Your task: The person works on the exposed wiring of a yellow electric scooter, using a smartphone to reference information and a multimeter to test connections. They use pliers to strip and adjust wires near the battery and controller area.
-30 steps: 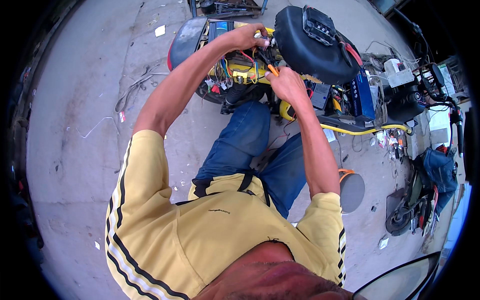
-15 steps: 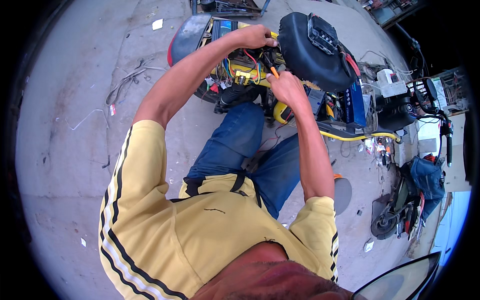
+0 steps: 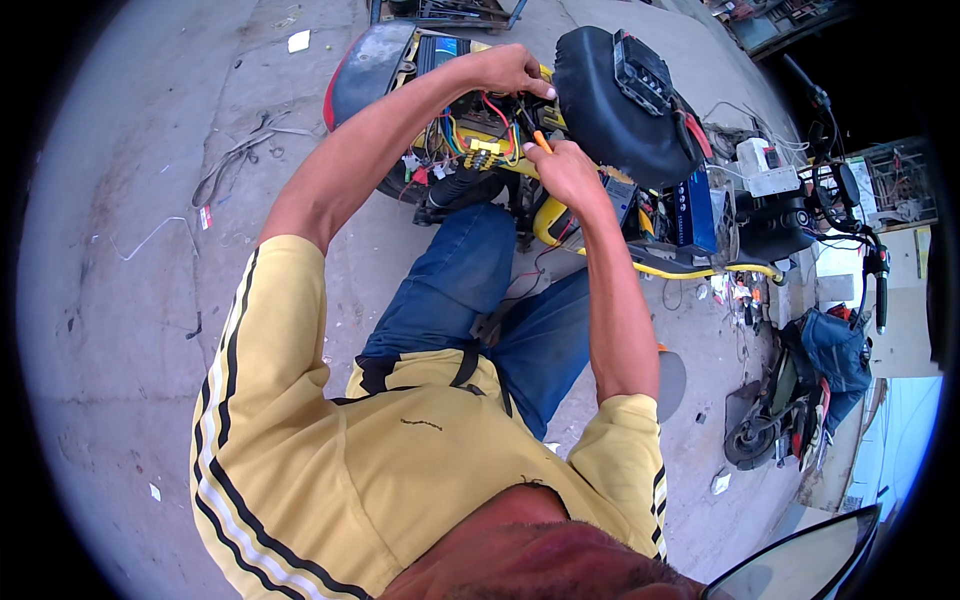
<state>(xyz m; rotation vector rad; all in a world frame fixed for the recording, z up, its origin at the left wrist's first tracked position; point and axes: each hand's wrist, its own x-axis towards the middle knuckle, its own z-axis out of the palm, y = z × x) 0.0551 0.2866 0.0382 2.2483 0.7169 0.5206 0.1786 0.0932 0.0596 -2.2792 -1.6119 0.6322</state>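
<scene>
A yellow scooter stands in front of me, its yellow body (image 3: 553, 218) opened up and its wiring bare. My left hand (image 3: 515, 72) reaches over the far side of the opening, fingers bent and pinched beside the black seat (image 3: 610, 125). What those fingers hold is hidden. My right hand (image 3: 568, 170) is closed on an orange-handled tool (image 3: 542, 141) that points into the opening; its tip is lost among dark parts. Just left of the tool sit a yellow connector block (image 3: 483, 154) and several coloured wires (image 3: 497, 108).
A blue box (image 3: 694, 213) and a white device (image 3: 767, 168) stand on the right side of the scooter. Handlebars (image 3: 880, 290) stick out at the far right, above a second two-wheeler (image 3: 790, 400). A strap (image 3: 235, 160) lies on the concrete floor at the left.
The whole view has shifted slightly, so the scooter sits a little further left. Both hands keep nearly the same place at the opening, the right one still holding the orange-handled tool.
</scene>
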